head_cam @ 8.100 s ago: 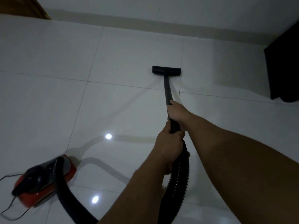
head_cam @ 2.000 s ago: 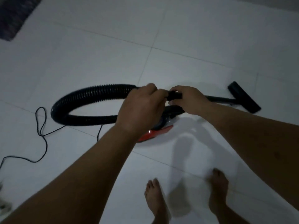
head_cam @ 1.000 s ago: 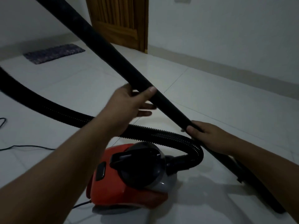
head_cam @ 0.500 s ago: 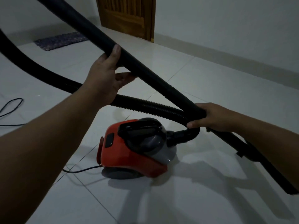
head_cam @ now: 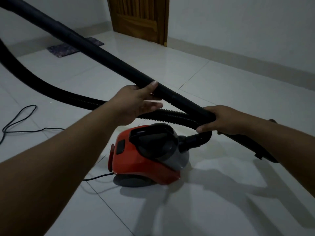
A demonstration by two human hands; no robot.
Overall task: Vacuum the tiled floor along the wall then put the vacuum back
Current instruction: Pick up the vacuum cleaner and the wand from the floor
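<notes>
A red and grey canister vacuum (head_cam: 146,159) sits on the white tiled floor (head_cam: 213,92) in the middle of the view. Its black rigid tube (head_cam: 95,53) slants from the upper left down to the right, above the canister. My left hand (head_cam: 138,101) cups the tube from below with the thumb on top and the fingers blurred and loose. My right hand (head_cam: 221,120) is closed around the tube lower down. The ribbed black hose (head_cam: 170,116) curves from the left edge to the canister's front. The floor head (head_cam: 252,147) is partly hidden behind my right forearm.
The thin power cord (head_cam: 18,120) loops on the floor at the left and runs to the canister's back. A wooden door (head_cam: 139,19) stands at the far wall, and a dark mat (head_cam: 75,46) lies to its left. The wall skirting runs along the right.
My left hand has slid down the tube toward my right hand. The view has shifted slightly, so the canister sits a little more to the right.
</notes>
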